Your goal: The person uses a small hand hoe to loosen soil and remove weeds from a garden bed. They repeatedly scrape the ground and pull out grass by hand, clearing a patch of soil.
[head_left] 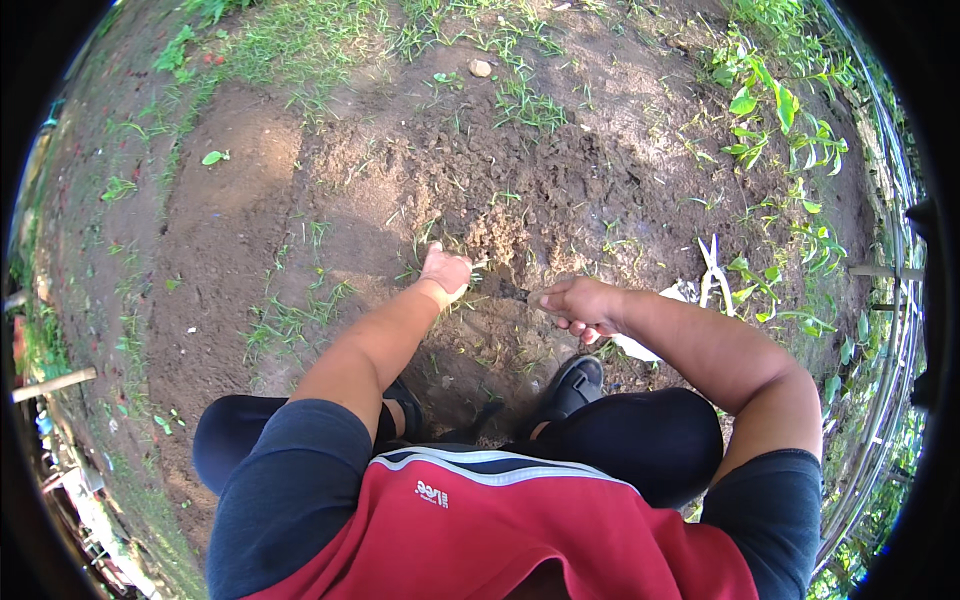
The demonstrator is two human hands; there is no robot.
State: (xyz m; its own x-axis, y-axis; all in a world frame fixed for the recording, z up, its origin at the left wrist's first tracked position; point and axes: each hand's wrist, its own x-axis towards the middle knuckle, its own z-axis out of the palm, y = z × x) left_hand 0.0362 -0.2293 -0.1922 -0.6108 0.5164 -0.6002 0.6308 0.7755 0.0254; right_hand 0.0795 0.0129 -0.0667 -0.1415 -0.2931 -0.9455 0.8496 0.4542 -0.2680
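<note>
Ahead of your hands, bare loosened brown soil (560, 170) lies open; white-handled shears (714, 268) and leafy green plants (790, 130) crowd your right.

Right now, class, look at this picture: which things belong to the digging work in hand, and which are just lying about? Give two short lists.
In use:
- left hand gripping a grass tuft
- right hand holding a small dark digging tool
- loosened soil

Lying about:
- white-handled shears on the ground at right
- white scrap behind the right forearm
- small stone
- fallen green leaf

Red top (480, 530) w/ white trim, navy sleeves (285, 480), black trousers (640, 440), sandals (570, 385).
</note>
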